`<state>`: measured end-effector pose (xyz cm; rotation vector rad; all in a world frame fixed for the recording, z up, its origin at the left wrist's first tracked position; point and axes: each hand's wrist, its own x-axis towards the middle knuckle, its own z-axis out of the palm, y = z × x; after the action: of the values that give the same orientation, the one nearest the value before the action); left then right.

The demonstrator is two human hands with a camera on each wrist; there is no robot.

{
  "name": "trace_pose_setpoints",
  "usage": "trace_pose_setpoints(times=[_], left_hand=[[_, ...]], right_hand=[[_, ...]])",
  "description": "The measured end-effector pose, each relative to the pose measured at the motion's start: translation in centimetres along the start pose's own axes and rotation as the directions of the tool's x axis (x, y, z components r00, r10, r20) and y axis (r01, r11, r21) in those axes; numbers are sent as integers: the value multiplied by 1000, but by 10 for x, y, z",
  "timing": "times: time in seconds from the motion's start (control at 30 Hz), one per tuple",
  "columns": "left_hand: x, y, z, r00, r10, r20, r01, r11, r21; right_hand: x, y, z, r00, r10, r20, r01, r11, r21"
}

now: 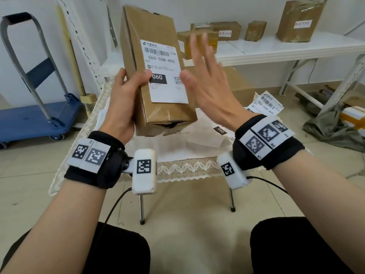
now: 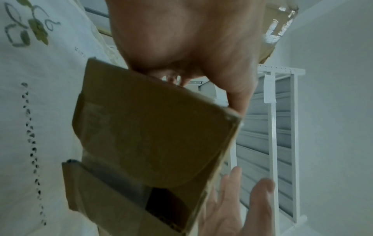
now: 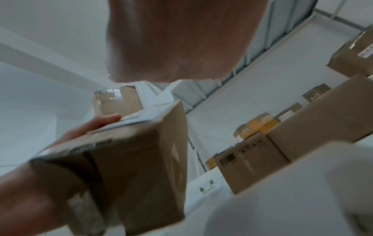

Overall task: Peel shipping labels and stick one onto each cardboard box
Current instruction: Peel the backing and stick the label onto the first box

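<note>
Cardboard box (image 1: 158,76) sits up in the air in our left hand (image 1: 122,103), tilted with its far end higher. We curl our fingers round its left side, and our thumb presses on the near left part of the shipping label (image 1: 164,72). That label is white, with a bar code at the top and a black block that says 060. It lies flat on the top face of the box.

Our right hand (image 1: 205,84) is just to the right of the box. Its fingers are straight and spread wide, and it holds nothing. The fingers look blurry in the head view. We cannot tell if the thumb tip touches the edge of the label or is only just beside it.

Under the box stands a small counter (image 1: 185,167) with a white lace cloth. More labels (image 1: 262,104) lie on its far right side, and a small black piece that says 060 (image 1: 219,129) lies on the cloth near our right wrist. Another brown box (image 1: 237,84) rests on the far part of the counter, behind our right hand.

Far away, a white shelf (image 1: 296,46) carries a few more brown boxes (image 1: 300,20). A blue cart (image 1: 35,113) stands on the floor at the left.
</note>
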<state>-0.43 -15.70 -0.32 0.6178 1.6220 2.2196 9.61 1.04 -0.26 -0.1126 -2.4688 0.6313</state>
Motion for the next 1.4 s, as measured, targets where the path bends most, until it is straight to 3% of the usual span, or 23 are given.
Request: trace_pose_setpoints(times=[0.23, 0.83, 1.13, 1.4], left_hand=[[-4, -8, 16, 989, 26, 147, -43, 993, 114], [-1, -8, 7, 996, 67, -58, -70, 997, -44], [-5, -8, 14, 999, 44, -32, -45, 998, -32], [-5, -11, 24, 997, 71, 39, -69, 997, -30]], right_hand=[[8, -1, 0, 997, 11, -75, -14, 999, -39], [-16, -24, 37, 984, -130, 123, 144, 983, -115], [2, -28, 13, 996, -92, -2, 92, 994, -64], [-5, -28, 24, 997, -60, 55, 65, 993, -95]])
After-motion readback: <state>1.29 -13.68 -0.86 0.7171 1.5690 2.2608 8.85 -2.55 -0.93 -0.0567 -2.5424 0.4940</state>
